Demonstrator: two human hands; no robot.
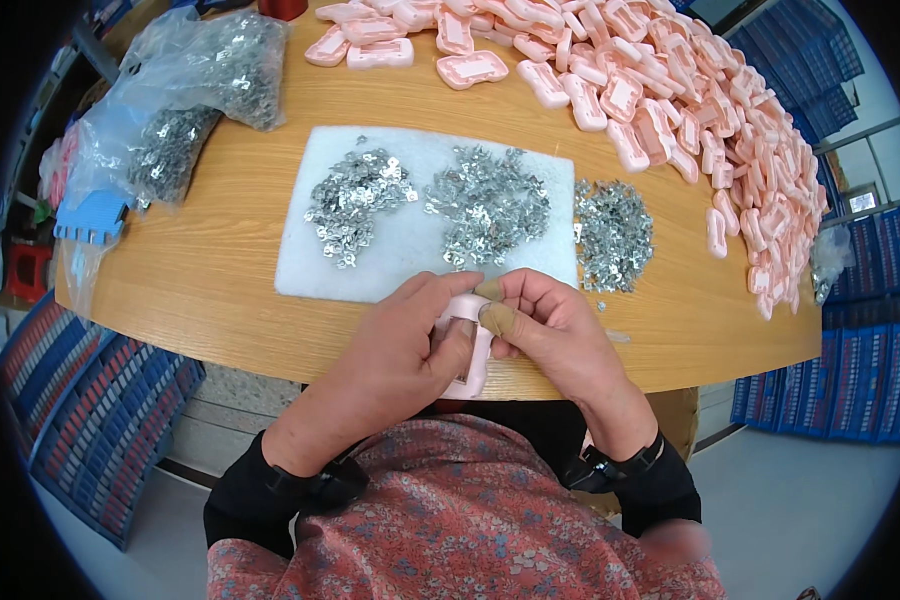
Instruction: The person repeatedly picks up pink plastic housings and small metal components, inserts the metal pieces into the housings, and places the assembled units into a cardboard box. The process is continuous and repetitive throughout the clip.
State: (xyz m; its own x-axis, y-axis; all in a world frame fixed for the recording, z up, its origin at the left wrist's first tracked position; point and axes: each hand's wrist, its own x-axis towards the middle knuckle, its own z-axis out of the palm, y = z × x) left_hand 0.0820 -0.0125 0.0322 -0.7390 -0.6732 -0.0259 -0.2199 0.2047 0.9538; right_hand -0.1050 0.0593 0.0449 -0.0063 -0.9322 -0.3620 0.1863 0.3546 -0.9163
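A pale pink plastic housing (477, 372) with a rectangular opening is held between my two hands at the table's front edge. My left hand (400, 335) wraps its left side, the thumb lying over the opening. Tan coverings sit on the thumb and a finger of my right hand (555, 325), which pinches the housing's upper right end; any small part between those fingertips is hidden. Just beyond my hands lies a white foam sheet (300, 265) bearing two heaps of small metal clips, a left heap (360, 200) and a right heap (490, 205).
Another heap of metal pieces (613, 235) lies right of the sheet. Pink housings (650, 100) are piled along the table's far and right sides. Clear bags of metal pieces (235, 75) and a blue plastic piece (90, 215) are at the left. Blue racks (100, 420) stand beside the table.
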